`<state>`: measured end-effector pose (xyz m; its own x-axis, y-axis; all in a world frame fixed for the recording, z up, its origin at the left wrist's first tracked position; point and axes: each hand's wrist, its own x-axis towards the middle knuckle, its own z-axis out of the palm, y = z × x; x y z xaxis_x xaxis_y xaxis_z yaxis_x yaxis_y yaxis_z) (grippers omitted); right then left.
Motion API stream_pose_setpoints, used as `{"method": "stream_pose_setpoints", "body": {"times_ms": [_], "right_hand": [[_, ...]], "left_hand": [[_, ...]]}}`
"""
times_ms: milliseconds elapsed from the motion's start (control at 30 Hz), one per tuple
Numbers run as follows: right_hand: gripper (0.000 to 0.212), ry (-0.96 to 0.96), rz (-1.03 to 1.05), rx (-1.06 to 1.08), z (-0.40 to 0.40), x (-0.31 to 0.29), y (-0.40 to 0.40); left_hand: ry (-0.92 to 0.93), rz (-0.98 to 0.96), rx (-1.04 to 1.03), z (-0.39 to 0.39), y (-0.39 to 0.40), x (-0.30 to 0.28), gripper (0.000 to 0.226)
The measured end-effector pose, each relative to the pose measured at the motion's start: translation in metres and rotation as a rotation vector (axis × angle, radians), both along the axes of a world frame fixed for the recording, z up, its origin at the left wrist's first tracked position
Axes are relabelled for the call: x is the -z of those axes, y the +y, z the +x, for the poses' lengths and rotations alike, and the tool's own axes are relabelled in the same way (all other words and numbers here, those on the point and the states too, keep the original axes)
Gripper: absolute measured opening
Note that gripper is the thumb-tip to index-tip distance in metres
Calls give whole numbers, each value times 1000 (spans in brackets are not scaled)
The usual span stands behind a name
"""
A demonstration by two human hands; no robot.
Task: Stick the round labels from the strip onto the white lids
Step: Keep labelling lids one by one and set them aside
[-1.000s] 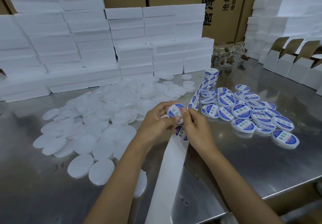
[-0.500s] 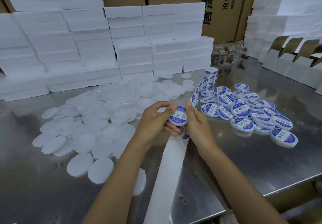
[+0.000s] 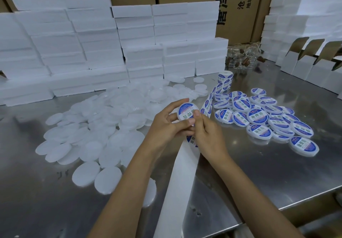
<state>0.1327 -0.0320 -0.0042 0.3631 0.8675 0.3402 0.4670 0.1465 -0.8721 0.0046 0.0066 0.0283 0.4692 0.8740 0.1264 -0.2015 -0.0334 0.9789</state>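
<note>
My left hand (image 3: 166, 124) grips a white lid (image 3: 187, 111) by its edge, tilted toward me, with a blue and white round label on its face. The thumb of my right hand (image 3: 207, 134) presses on the lid's lower right part. The label strip (image 3: 208, 104) runs from a roll (image 3: 224, 78) at the back down under my hands, and its bare white backing (image 3: 183, 173) trails over the table's front edge. Plain white lids (image 3: 103, 126) lie heaped to the left. Labelled lids (image 3: 262, 119) are piled to the right.
Stacks of white foam boxes (image 3: 92, 49) line the back and far right, with brown cartons (image 3: 236, 6) behind. Open white cardboard boxes (image 3: 303, 65) stand at the right. Clear jars (image 3: 242, 58) lie at the back. The steel table (image 3: 268, 178) ends near the lower right.
The lid in my left hand has turned so its labelled face points more toward me. My right thumb has moved up onto the label.
</note>
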Motion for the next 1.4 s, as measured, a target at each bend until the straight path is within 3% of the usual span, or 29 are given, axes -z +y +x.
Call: {"method": "stream_pose_setpoints", "body": {"times_ms": [100, 267, 633, 900, 1067, 1200, 1300, 1400], "right_hand": [[48, 126, 33, -68, -2, -3, -3], [47, 127, 58, -90, -3, -3, -3], [51, -303, 72, 188, 1, 5, -1], [43, -259, 74, 208, 5, 1, 1], [45, -40, 87, 81, 3, 1, 2], [58, -168, 42, 79, 1, 3, 1], [54, -295, 28, 116, 0, 5, 1], [49, -278, 21, 162, 2, 6, 3]], "left_hand": [[22, 12, -58, -1, -1, -2, 33], [22, -7, -130, -2, -1, -1, 19], [42, -66, -50, -2, -3, -2, 25], [126, 46, 27, -2, -4, -3, 36], [60, 54, -66, 2, -5, -1, 29], [-17, 16, -163, 4, -5, -1, 17], [-34, 10, -205, 4, -5, 0, 14], [-16, -12, -160, 5, -5, 1, 20]]}}
